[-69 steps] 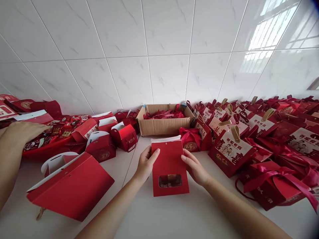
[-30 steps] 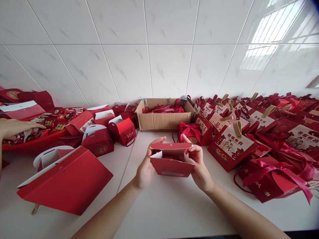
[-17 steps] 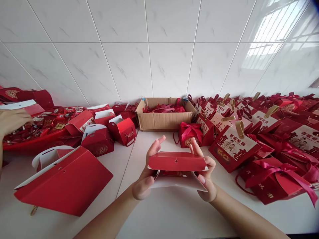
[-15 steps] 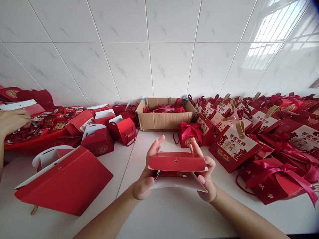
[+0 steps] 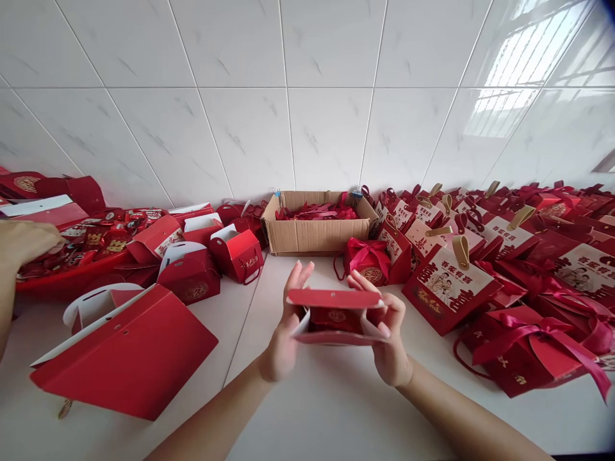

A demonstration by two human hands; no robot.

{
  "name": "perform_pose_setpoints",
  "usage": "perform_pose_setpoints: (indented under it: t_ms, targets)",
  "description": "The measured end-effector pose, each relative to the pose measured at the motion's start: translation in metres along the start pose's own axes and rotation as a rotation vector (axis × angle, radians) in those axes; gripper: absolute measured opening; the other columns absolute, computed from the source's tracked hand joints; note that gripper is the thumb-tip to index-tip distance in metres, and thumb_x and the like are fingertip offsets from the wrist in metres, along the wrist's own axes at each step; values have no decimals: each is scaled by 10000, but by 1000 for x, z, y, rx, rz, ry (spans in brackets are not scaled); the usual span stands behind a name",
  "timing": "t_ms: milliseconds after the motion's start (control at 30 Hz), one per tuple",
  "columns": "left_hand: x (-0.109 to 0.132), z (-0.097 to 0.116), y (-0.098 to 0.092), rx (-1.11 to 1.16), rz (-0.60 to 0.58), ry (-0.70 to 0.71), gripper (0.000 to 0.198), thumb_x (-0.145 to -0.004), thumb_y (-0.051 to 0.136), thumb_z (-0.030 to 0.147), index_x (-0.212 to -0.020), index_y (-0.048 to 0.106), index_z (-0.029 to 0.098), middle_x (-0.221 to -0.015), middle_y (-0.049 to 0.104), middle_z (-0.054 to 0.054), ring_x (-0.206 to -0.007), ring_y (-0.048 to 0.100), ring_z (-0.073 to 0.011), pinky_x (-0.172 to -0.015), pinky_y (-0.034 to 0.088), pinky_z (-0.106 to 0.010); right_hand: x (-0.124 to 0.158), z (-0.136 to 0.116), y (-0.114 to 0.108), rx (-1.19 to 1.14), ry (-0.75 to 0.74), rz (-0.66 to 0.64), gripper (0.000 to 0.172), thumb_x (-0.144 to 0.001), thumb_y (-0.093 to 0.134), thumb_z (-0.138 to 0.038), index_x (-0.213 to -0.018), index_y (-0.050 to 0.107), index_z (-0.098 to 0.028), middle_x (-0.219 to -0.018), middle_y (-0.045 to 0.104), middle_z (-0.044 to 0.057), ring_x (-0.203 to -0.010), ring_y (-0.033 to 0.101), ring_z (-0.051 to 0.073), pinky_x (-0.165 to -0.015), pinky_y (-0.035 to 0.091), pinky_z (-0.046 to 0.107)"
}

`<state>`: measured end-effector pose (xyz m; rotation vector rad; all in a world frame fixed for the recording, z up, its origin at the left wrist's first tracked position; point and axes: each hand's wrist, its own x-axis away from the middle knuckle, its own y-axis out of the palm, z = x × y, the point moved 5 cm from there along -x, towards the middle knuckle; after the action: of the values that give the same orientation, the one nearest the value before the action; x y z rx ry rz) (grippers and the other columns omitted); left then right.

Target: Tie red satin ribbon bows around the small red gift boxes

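Above the table (image 5: 307, 410), my left hand (image 5: 282, 342) and right hand (image 5: 391, 342) grip one red box (image 5: 336, 299) by its ends, mouth tipped towards me, long axis left to right. One cardboard box (image 5: 317, 237) stands by the far edge.

**Uncovered as far as the view reaches**

The left hand (image 5: 284, 346) and right hand (image 5: 391, 349) are bare, with slim fingers (image 5: 294, 279) and narrow wrists (image 5: 406, 374). The left forearm (image 5: 216, 410) and right forearm (image 5: 466, 413) are bare too, widening toward the lower edge. Blur softens the left hand's outline.
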<state>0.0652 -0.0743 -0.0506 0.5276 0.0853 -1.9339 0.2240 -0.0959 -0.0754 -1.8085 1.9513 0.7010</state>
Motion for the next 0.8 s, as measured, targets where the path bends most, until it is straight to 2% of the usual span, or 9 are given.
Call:
perform_pose_setpoints:
  t_ms: [67,167,233,300,333,433,533,667,800]
  targets:
    - [-2,-10,0,89,50,-232,548,-905,289,497,-1428,145,419,-1538,140,58,-1401,156,-254,-1104,227,-463,-1,5,-1,-70,10,47,268,-919,275,-503,-1099,368,-327,-1213,495,70,-1168,466,240,-920,396,504]
    - [-13,-17,1,-4,-57,-436,523,-917,222,525,-1425,178,407,-1530,176,31,-1348,306,-267,-1049,336,-449,-7,9,-6,22,-34,141,291,-907,357,-473,-1132,375,-289,-1080,470,66,-1041,488,214,-885,418,434]
    - [-35,-15,-8,-305,-115,-362,526,-928,168,517,-1417,256,346,-1510,248,1,-1358,291,-237,-1082,299,-415,-13,10,-11,128,-59,175,286,-882,471,-391,-1123,357,-286,-1055,456,53,-986,498,192,-860,431,395]
    - [-67,-9,-32,-816,5,-201,526,-944,130,460,-1384,344,268,-1474,324,-34,-1367,269,-211,-1107,255,-392,-20,9,-17,178,-77,207,327,-867,519,-295,-1136,332,-292,-1037,469,42,-962,515,175,-843,443,367]
    - [-84,-6,-47,-1096,131,-145,509,-948,145,426,-1367,360,235,-1439,376,-61,-1344,313,-207,-1093,280,-388,-23,8,-20,187,-82,218,355,-867,517,-276,-1163,321,-291,-1032,480,42,-960,524,174,-837,448,360]
    - [-130,-5,-85,-1321,294,-123,605,-866,431,320,-1395,247,90,-1492,205,-196,-1386,131,-336,-1097,166,-529,-30,8,-26,238,-79,209,432,-879,483,-280,-1267,293,-266,-1071,504,64,-991,532,189,-857,450,374]
    - [-158,-5,-110,-1480,270,-115,610,-795,515,231,-1356,313,101,-1504,166,-197,-1363,97,-415,-1029,188,-618,-31,9,-28,314,-116,171,448,-866,478,-288,-1279,316,-231,-1130,503,92,-1030,525,216,-877,450,397]
    - [-166,1,-118,-1648,189,-87,377,-812,507,291,-1154,506,132,-1316,448,-216,-1258,283,-415,-943,294,-588,-28,12,-27,322,-150,125,424,-827,514,-248,-1211,336,-220,-1071,516,96,-958,547,221,-815,482,394]
    - [-156,10,-98,-1780,106,-8,240,-839,486,357,-976,569,178,-1108,589,-165,-1173,372,-348,-941,298,-511,-28,10,-26,364,-169,89,453,-772,579,-210,-1163,350,-227,-1014,503,75,-877,547,207,-775,485,391]
